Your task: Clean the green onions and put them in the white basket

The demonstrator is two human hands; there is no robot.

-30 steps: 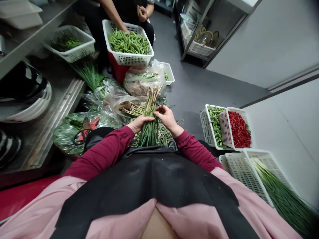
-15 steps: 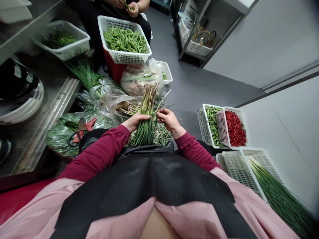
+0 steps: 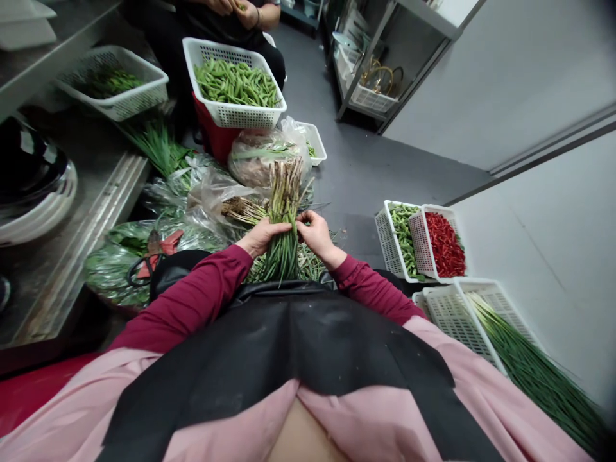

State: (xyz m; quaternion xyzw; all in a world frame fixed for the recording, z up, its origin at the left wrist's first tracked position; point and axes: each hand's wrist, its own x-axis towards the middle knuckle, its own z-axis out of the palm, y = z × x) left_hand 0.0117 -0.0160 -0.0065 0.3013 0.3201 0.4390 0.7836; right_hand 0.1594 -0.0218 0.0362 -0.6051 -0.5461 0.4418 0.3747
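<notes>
A bunch of scallions [image 3: 285,192] stands almost upright above my lap, brown root ends up and green leaves down. My left hand [image 3: 264,235] is closed around its middle from the left, thumb across the stalks. At the bunch's right edge, my right hand [image 3: 315,232] has its fingers pinched together against the green stalks; what lies between the fingertips is hidden. More scallions with brown roots [image 3: 243,209] lie in a clear plastic bag just behind my left hand. Loose green trimmings [image 3: 310,264] are heaped under the bunch.
Green peppers fill a white basket [image 3: 235,115] on a red support before a seated person, whose hands [image 3: 240,11] are busy. Red-handled scissors [image 3: 161,251] rest on bagged greens at left. Red chillies [image 3: 443,244] and long green scallions [image 3: 524,359] sit in baskets at right.
My right hand has moved in against the bunch; the single stalk that stuck out by its fingers no longer stands apart. My left hand keeps its hold. The whole view has shifted slightly.
</notes>
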